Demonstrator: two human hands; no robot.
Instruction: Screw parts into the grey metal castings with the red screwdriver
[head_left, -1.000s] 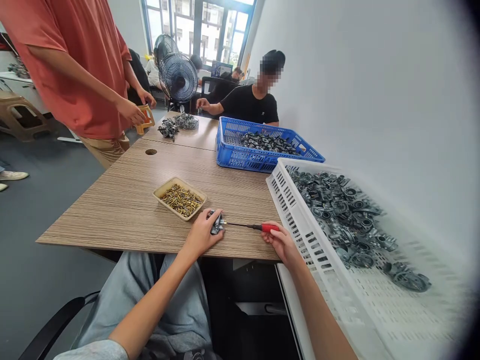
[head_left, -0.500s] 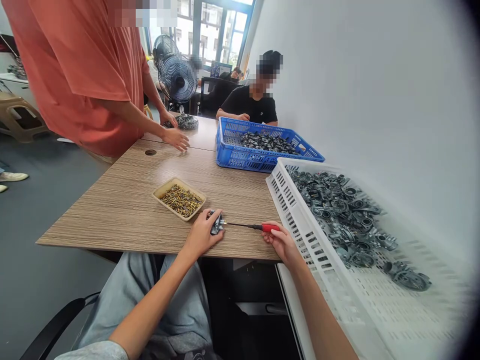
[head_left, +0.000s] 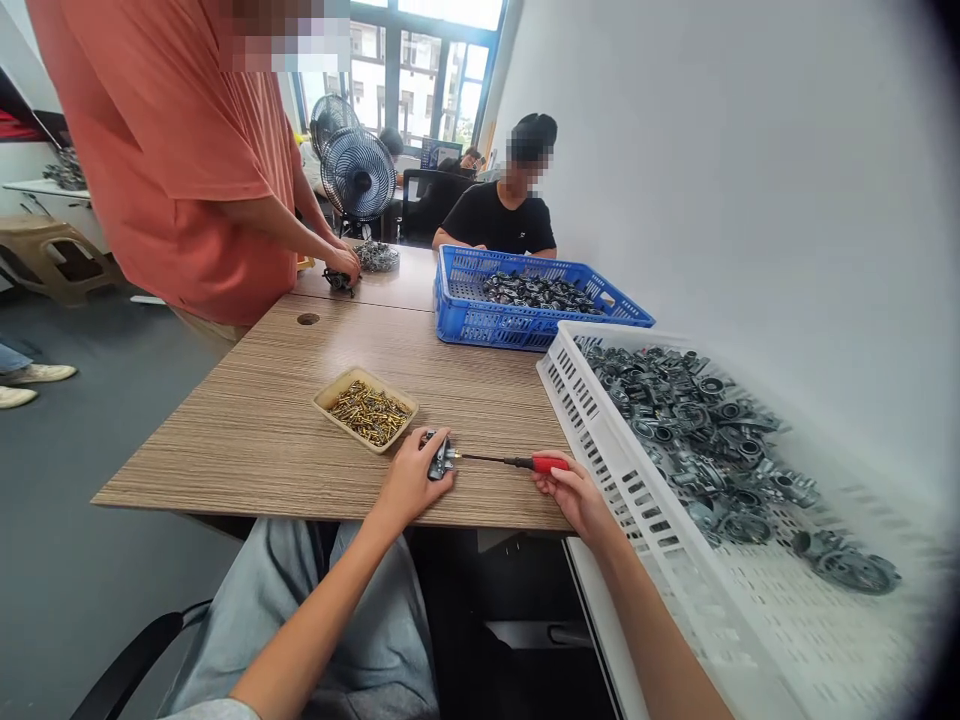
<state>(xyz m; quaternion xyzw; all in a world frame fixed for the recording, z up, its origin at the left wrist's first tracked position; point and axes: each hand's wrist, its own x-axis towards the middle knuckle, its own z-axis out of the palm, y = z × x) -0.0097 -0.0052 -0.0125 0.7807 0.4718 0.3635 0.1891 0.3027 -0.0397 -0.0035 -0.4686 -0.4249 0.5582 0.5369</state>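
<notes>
Your left hand point(head_left: 411, 478) is curling partway closed around a small metal part point(head_left: 439, 456), fingers over its far side and thumb along its near side. Your right hand point(head_left: 577, 490) is closing its fingers and thumb around the red handle of a screwdriver point(head_left: 550, 464), whose shaft is pointing left, its tip meeting a small brass-coloured piece point(head_left: 457, 455) at the part's right side. You are holding the part at the near edge of the table point(head_left: 247, 440), just beside a tub point(head_left: 349, 432) of brass-coloured screws point(head_left: 370, 412). To your right a white crate point(head_left: 600, 420) is holding more metal parts; beyond it a blue crate point(head_left: 487, 328) is holding dark ones. Across the table, a co-worker's black shirt point(head_left: 499, 220) is showing a small pale mark, too small to read. Behind, a monitor point(head_left: 440, 153) is showing a display too small to make out.
</notes>
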